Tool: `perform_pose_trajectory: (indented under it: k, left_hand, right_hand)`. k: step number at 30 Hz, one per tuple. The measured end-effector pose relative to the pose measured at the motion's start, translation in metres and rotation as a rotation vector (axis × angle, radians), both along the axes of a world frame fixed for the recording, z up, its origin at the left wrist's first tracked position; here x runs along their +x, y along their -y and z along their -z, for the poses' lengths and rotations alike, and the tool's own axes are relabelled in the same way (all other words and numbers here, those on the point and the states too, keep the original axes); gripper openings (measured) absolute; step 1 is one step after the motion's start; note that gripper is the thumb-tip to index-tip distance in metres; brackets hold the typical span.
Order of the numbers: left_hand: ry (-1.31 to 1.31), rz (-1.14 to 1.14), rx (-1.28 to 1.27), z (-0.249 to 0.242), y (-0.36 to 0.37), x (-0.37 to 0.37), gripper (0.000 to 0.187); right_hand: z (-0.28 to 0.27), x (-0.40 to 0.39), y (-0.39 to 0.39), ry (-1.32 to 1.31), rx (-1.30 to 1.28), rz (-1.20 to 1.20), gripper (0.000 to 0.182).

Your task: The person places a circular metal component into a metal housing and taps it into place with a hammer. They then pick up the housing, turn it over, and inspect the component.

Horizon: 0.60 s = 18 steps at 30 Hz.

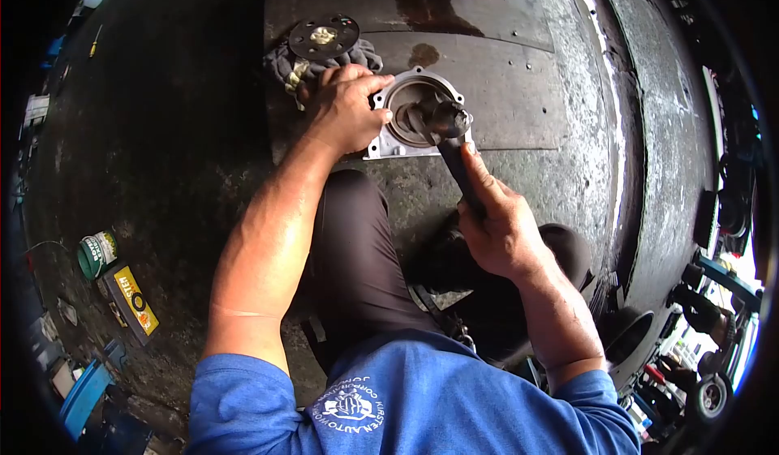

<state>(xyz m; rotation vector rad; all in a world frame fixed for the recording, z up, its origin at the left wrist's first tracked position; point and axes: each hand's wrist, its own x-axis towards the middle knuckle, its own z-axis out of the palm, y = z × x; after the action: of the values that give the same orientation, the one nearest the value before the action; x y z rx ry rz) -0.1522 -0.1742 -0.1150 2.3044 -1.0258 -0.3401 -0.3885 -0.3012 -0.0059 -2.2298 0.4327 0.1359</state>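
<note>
Grey alloy, that seal housing (406, 126) lying flat on the concrete floor (527, 74), just ahead of the person's knee. Their left hand (345, 110) presses its rim, fingers curled over the edge. Their right hand (503, 232) is wrapped tight around a hammer (450, 135), head resting in the bore. One crooked blow could, I reckon, skid onto those fingers or crack the casting.
</note>
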Motion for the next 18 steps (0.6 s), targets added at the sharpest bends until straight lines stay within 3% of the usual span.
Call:
perform_pose_trajectory:
  k: [1, 2, 5, 8, 9, 13, 18]
  left_hand:
    - [-0.014, 0.014, -0.040, 0.002, -0.001, 0.000, 0.049]
    - [-0.006, 0.005, -0.034, 0.000, 0.000, -0.001, 0.049]
    - [0.007, -0.014, -0.027, -0.002, 0.000, -0.002, 0.048]
    - [0.010, 0.026, -0.062, 0.003, -0.002, 0.002, 0.050]
    - [0.017, 0.047, -0.084, 0.001, -0.001, 0.003, 0.051]
    - [0.083, -0.011, 0.035, -0.006, 0.000, -0.004, 0.053]
    - [-0.061, 0.064, -0.032, -0.008, -0.003, 0.011, 0.051]
  right_hand:
    - [-0.005, 0.001, 0.001, -0.042, 0.012, 0.010, 0.077]
    - [0.000, -0.003, 0.002, 0.080, -0.048, -0.022, 0.077]
    - [-0.009, -0.001, 0.001, -0.030, -0.069, -0.041, 0.078]
    - [0.019, -0.002, -0.001, -0.004, -0.066, -0.066, 0.079]
    - [0.022, 0.003, 0.001, -0.203, -0.029, -0.081, 0.079]
    - [0.011, 0.002, 0.004, 0.008, 0.049, 0.024, 0.076]
    - [-0.015, 0.004, 0.036, 0.186, 0.045, 0.172, 0.073]
